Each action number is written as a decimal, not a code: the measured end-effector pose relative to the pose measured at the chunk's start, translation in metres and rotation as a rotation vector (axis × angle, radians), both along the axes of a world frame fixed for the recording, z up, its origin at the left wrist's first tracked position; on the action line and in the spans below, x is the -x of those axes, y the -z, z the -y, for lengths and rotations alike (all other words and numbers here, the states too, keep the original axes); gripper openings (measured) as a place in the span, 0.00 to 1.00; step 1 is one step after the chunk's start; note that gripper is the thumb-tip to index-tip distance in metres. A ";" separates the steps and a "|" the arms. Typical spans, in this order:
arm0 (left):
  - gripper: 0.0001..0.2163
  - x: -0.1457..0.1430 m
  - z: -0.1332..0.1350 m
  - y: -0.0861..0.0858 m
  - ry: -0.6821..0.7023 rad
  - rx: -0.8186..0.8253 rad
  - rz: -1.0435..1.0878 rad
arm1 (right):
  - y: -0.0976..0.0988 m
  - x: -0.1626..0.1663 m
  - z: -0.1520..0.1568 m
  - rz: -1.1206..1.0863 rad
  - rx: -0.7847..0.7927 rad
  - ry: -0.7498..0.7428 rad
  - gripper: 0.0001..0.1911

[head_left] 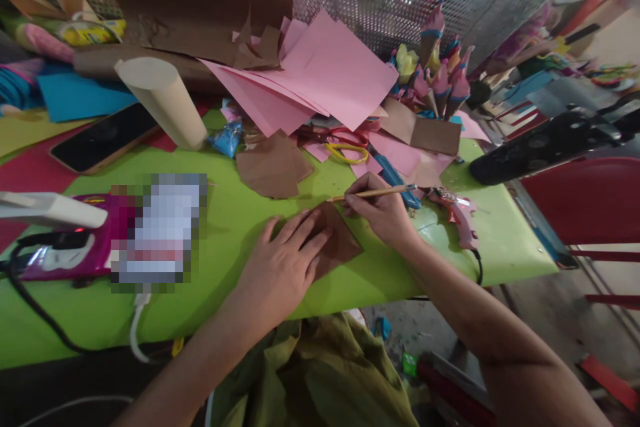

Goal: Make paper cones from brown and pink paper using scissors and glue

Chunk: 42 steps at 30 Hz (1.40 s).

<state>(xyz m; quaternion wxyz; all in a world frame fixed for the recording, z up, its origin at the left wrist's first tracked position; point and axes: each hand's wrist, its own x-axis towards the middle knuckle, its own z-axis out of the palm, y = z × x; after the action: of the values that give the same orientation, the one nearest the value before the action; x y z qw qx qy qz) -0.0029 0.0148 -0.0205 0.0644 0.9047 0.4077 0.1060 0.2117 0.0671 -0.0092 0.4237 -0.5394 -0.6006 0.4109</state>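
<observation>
My left hand point(285, 263) lies flat with fingers spread on a piece of brown paper point(343, 240) near the front edge of the green table. A pencil point(385, 192) is gripped in my right hand point(377, 210), its tip at the upper corner of that brown paper. Part of the paper is hidden under my left hand. Beyond it lies a rounded brown paper cutout point(273, 163). Just past my right hand are a blue utility knife point(395, 177) and a pair of scissors with yellow handles point(349, 153).
Pink paper sheets point(330, 73) and brown cardboard point(200, 27) are piled at the back. A pink glue gun point(460, 213) rests at the right, near a black bottle point(535, 147). At left stand a cream tube point(163, 103), a phone point(105, 137) and a magenta power strip point(75, 240).
</observation>
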 end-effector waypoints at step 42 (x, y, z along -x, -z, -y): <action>0.09 -0.001 -0.017 -0.039 -0.023 -0.061 0.412 | -0.027 -0.002 0.047 -0.749 0.263 -0.241 0.25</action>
<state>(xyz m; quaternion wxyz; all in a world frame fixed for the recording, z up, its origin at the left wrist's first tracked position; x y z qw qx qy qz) -0.0022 0.0322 0.0183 0.1180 0.8606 0.3928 0.3018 0.2135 0.0202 0.0182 0.4892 -0.3279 -0.4062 0.6988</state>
